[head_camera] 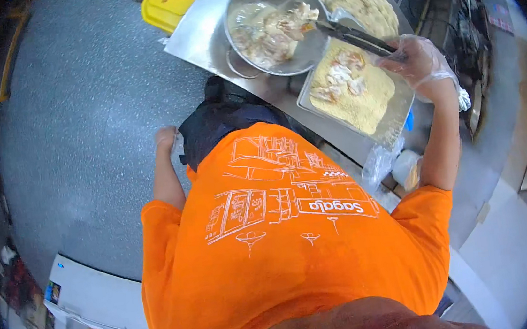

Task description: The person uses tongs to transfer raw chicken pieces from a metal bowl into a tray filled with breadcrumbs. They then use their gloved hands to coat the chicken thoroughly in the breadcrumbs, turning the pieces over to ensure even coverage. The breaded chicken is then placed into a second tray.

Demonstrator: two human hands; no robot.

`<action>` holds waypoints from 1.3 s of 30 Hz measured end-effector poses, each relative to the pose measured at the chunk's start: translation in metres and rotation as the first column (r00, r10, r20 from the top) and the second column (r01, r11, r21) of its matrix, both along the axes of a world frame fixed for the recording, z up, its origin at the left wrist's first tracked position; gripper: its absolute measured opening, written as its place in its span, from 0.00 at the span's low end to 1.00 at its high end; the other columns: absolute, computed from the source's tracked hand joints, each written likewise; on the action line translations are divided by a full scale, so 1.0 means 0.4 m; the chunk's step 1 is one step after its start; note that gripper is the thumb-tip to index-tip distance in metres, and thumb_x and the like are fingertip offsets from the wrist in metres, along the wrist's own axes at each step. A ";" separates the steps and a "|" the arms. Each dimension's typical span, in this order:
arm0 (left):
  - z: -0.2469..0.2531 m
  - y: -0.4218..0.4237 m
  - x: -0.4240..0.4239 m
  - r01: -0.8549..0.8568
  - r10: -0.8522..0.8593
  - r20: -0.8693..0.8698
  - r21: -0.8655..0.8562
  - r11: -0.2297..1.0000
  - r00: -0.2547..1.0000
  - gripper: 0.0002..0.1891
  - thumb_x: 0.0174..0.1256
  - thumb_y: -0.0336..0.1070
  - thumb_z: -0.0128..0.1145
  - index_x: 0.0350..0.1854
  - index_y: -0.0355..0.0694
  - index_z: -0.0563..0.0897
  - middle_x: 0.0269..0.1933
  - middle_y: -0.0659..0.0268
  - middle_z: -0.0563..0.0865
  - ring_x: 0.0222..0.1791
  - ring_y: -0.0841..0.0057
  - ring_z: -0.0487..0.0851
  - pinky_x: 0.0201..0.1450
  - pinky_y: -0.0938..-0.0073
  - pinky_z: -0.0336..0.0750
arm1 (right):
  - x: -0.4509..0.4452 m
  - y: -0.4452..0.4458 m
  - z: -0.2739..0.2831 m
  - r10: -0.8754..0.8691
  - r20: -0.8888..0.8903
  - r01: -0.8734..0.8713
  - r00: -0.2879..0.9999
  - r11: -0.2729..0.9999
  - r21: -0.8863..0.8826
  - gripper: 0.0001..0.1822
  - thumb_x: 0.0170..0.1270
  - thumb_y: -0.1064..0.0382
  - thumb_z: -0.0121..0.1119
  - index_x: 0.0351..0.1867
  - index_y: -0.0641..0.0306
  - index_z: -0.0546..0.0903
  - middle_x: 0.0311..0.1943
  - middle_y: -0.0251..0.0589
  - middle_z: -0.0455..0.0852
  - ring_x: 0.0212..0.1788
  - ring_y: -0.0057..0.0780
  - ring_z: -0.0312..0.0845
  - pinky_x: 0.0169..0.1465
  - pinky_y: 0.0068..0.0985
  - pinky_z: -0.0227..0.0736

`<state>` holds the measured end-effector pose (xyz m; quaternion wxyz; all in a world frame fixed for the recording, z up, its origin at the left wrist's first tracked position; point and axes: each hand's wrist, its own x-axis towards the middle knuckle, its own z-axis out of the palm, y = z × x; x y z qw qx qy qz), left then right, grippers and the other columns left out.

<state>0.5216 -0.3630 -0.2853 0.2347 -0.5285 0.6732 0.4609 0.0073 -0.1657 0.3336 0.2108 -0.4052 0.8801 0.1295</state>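
Observation:
My right hand (418, 59), in a clear plastic glove, grips a pair of dark tongs (358, 38). The tips of the tongs are at a piece of raw chicken (301, 18) inside a round metal pot (232, 40). More wet, pale chicken pieces lie in liquid in the pot. Beside it a rectangular metal tray (307, 97) holds yellowish breading (364, 110) with several pieces of coated meat (341, 74) on it. My left hand (167, 138) hangs low at my side by the dark apron; its fingers are partly hidden, so what it does is unclear.
The pot and tray stand on a steel table (199, 36). A yellow plastic lid (174, 3) lies at its far left corner. Behind the tray is a container of pale dough-like food (362, 2). Clear plastic bags (379, 166) lie near my right elbow. A white appliance (99, 297) stands at lower left.

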 end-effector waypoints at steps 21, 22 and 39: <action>0.103 -0.124 -0.264 0.237 -0.221 -0.111 0.158 0.959 0.969 0.19 0.68 0.45 0.50 0.35 0.34 0.86 0.34 0.51 0.88 0.34 0.61 0.87 0.42 0.58 0.76 | 0.030 0.696 -0.222 -0.658 -0.046 0.604 0.752 0.659 0.448 0.27 0.54 0.46 0.72 0.44 0.70 0.86 0.39 0.62 0.87 0.45 0.53 0.85 0.49 0.40 0.75; 0.096 -0.133 -0.264 0.230 -0.211 -0.130 0.159 0.960 0.969 0.18 0.68 0.45 0.50 0.36 0.34 0.86 0.35 0.51 0.88 0.34 0.61 0.86 0.42 0.58 0.76 | 0.025 0.690 -0.241 -0.622 -0.055 0.574 0.781 0.681 0.455 0.27 0.53 0.46 0.72 0.42 0.71 0.86 0.38 0.62 0.87 0.44 0.55 0.85 0.49 0.41 0.74; 0.108 -0.088 -0.180 0.015 -0.012 -0.079 0.044 0.999 0.997 0.22 0.66 0.49 0.48 0.44 0.36 0.87 0.50 0.42 0.86 0.55 0.47 0.82 0.59 0.52 0.72 | 0.037 -0.260 -0.395 0.108 0.147 -0.153 0.983 0.927 0.342 0.29 0.56 0.40 0.67 0.44 0.65 0.87 0.46 0.53 0.88 0.48 0.49 0.86 0.53 0.41 0.79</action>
